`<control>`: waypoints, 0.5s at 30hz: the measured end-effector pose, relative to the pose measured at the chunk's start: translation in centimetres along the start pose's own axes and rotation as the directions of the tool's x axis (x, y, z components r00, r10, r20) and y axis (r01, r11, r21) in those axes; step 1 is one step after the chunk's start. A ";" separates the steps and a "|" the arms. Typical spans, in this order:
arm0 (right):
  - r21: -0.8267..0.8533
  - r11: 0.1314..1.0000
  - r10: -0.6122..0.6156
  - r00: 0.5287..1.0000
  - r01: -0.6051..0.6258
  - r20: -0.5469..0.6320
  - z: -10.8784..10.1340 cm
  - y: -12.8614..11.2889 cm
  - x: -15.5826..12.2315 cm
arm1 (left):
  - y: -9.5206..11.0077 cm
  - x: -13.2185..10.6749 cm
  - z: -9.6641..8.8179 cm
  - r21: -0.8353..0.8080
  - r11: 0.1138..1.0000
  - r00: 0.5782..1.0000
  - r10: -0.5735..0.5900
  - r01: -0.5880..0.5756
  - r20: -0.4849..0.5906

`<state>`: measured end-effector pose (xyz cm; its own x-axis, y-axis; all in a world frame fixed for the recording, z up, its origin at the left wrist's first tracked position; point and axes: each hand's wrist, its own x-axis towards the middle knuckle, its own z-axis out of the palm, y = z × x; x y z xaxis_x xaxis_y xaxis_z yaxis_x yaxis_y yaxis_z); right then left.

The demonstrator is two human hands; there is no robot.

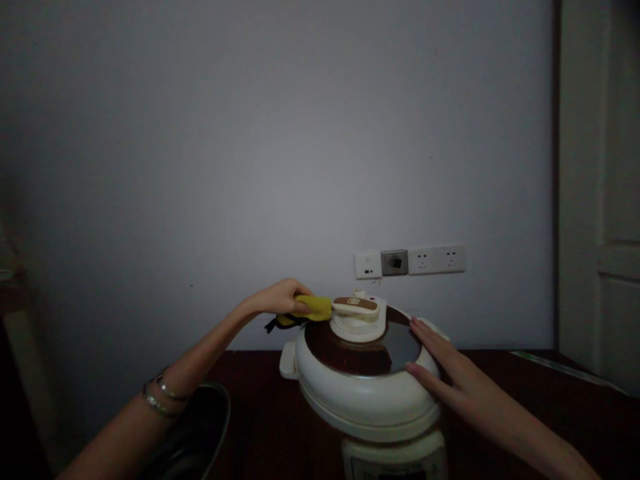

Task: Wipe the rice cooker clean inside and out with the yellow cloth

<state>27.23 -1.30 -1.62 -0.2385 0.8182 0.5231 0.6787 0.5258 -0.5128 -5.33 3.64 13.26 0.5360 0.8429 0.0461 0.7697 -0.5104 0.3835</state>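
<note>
A white electric pressure cooker (367, 403) with a glossy brown lid top (340, 353) stands on the dark red table. My left hand (283, 298) is closed around a yellow cloth (314, 307) with dark edging, at the left end of the lid's white and brown handle (356, 307). The cloth's right end touches or lies very near that handle. On the lid's right side rests my right hand (443, 360), its thumb and fingers spread along the rim, holding nothing.
A dark, open-topped bin or pot (220, 427) sits at lower left, partly behind my left forearm. Wall sockets (423, 260) and a grey plate with a black plug (395, 262) are behind the cooker. A pale strip (565, 369) lies on the dark red table (260, 400) at right.
</note>
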 end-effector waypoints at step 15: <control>-0.001 0.999 -0.040 0.994 0.040 -0.103 0.8 0.0 -0.3 | -2.9 5.3 4.1 0.096 0.990 0.986 0.116 -0.105 -0.120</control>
<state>26.73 -1.35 -2.35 -0.1923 0.7680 0.6109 0.6690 0.5580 -0.4909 -3.31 8.85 8.62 0.5760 0.7924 0.2008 0.7391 -0.6098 0.2862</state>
